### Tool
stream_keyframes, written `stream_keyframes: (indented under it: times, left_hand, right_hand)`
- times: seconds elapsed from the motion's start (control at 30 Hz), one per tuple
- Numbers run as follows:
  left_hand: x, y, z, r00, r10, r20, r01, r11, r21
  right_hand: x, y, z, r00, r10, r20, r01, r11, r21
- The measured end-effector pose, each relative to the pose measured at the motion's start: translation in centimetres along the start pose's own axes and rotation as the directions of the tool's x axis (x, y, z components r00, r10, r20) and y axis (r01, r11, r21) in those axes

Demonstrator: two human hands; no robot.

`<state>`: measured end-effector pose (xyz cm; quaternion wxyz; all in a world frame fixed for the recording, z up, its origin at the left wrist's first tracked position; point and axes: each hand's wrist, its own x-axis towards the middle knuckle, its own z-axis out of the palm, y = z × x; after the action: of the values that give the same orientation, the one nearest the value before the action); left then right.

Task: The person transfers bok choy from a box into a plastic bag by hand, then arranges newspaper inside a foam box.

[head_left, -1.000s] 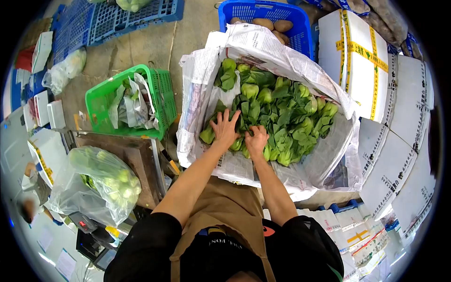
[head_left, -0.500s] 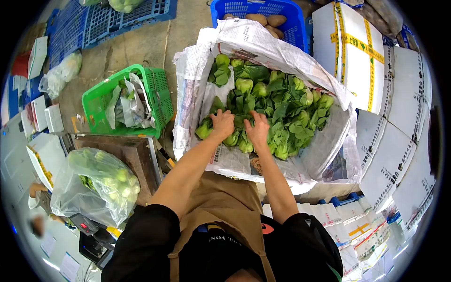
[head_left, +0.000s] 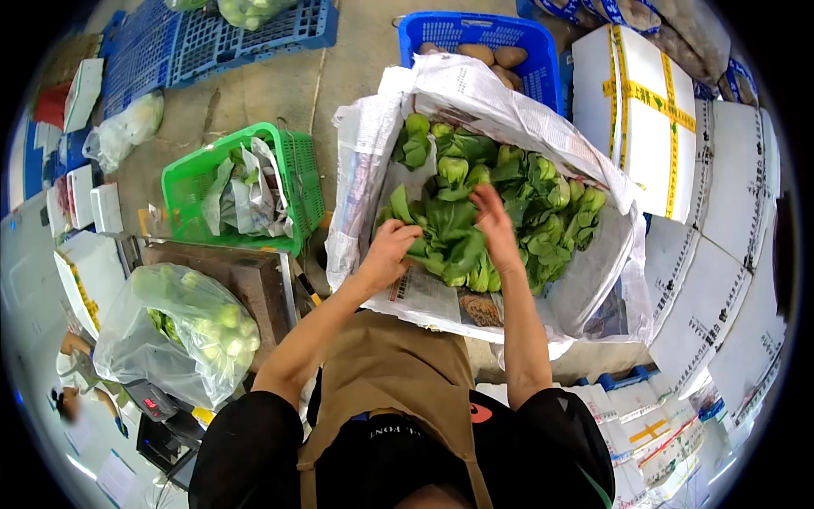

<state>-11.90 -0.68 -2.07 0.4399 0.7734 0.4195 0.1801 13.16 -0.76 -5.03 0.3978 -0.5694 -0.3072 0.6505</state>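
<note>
Heads of green bok choy (head_left: 543, 191) fill a newspaper-lined box (head_left: 356, 161) in front of me. My left hand (head_left: 392, 253) is at the near left of the pile, its fingers closed on bok choy whose broad leaves (head_left: 449, 225) hang between my hands. My right hand (head_left: 495, 227) curls against the other side of this bunch, slightly blurred, with a pale stem end by its fingertips. How many heads I hold is hidden by the leaves. A brown, rough-looking lump (head_left: 481, 310) lies at the box's near edge.
Left of the box stands a green crate (head_left: 305, 182) holding paper and greens. A clear bag of vegetables (head_left: 203, 322) sits nearer me. Behind is a blue crate (head_left: 543, 76) of potatoes; white foam boxes (head_left: 649, 127) line the right. Another person (head_left: 85, 390) is at far left.
My hands have closed on bok choy and raised some leaves from the pile. The right hand moved up and right; the brown lump shows more. The view shifted slightly.
</note>
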Motion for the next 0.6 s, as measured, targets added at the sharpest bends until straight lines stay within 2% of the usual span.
stream_keyframes:
  times: [0.03, 0.07, 0.1, 0.13, 0.17, 0.2, 0.23, 0.27, 0.37, 0.4, 0.43, 0.47, 0.5, 0.6]
  left_hand:
    - [0.2, 0.9, -1.0, 0.996, 0.086, -0.012, -0.085, 0.996, 0.03]
    - [0.4, 1.7, -2.0, 0.985, 0.174, -0.023, -0.172, 0.983, 0.064]
    - [0.6, 2.3, -2.8, 0.962, 0.264, -0.077, -0.254, 0.96, 0.114]
    - [0.6, 3.0, -3.7, 0.937, 0.335, -0.098, -0.32, 0.937, 0.141]
    - [0.6, 3.7, -4.7, 0.907, 0.405, -0.115, -0.384, 0.908, 0.17]
    - [0.7, 4.4, -5.6, 0.87, 0.475, -0.131, -0.446, 0.872, 0.202]
    - [0.8, 5.2, -6.7, 0.832, 0.54, -0.131, -0.498, 0.829, 0.254]
    - [0.8, 5.9, -7.5, 0.805, 0.58, -0.124, -0.541, 0.804, 0.247]
    - [0.3, 9.6, -11.1, 0.724, 0.683, -0.093, -0.653, 0.723, 0.226]
    - [-0.2, 10.4, -11.9, 0.691, 0.715, -0.105, -0.674, 0.691, 0.262]
    - [-0.9, 11.3, -12.9, 0.682, 0.722, -0.115, -0.676, 0.682, 0.278]
    - [-1.8, 11.9, -14.1, 0.673, 0.729, -0.13, -0.674, 0.675, 0.301]
    - [-2.8, 12.2, -15.6, 0.644, 0.759, -0.096, -0.691, 0.631, 0.353]
    - [-6.5, 13.5, -20.7, 0.684, 0.709, -0.169, -0.639, 0.695, 0.331]
  right_hand:
    - [0.7, 0.3, -1.0, 0.978, 0.101, -0.183, -0.059, 0.974, 0.221]
    - [0.9, 0.8, -1.7, 0.884, 0.201, -0.422, -0.061, 0.945, 0.322]
    - [0.5, 3.5, -5.1, 0.889, 0.304, -0.342, -0.144, 0.895, 0.422]
    - [-1.3, 1.6, -5.0, 0.833, 0.438, -0.338, -0.33, 0.884, 0.332]
    - [-1.9, 6.3, -7.0, 0.793, 0.558, -0.245, -0.472, 0.816, 0.334]
    - [-4.8, 0.2, -2.9, 0.767, 0.632, -0.106, -0.562, 0.743, 0.363]
    - [-6.7, 2.3, -2.7, 0.762, 0.641, 0.09, -0.587, 0.626, 0.513]
    - [-8.7, -3.1, 1.2, 0.698, 0.665, 0.266, -0.667, 0.469, 0.578]
    - [-11.6, -5.9, 8.2, 0.835, 0.422, 0.354, -0.528, 0.432, 0.731]
    - [-12.3, -6.3, 11.1, 0.933, 0.346, 0.099, -0.287, 0.551, 0.784]
    - [-12.2, -6.7, 13.7, 0.966, 0.251, -0.059, -0.115, 0.625, 0.772]
    - [-11.7, -7.0, 15.9, 0.98, 0.16, -0.115, -0.026, 0.683, 0.73]
    - [-11.0, -7.5, 17.8, 0.988, 0.082, -0.13, 0.032, 0.72, 0.694]
    - [-8.6, -9.7, 22.3, 0.993, -0.106, -0.045, 0.111, 0.777, 0.619]
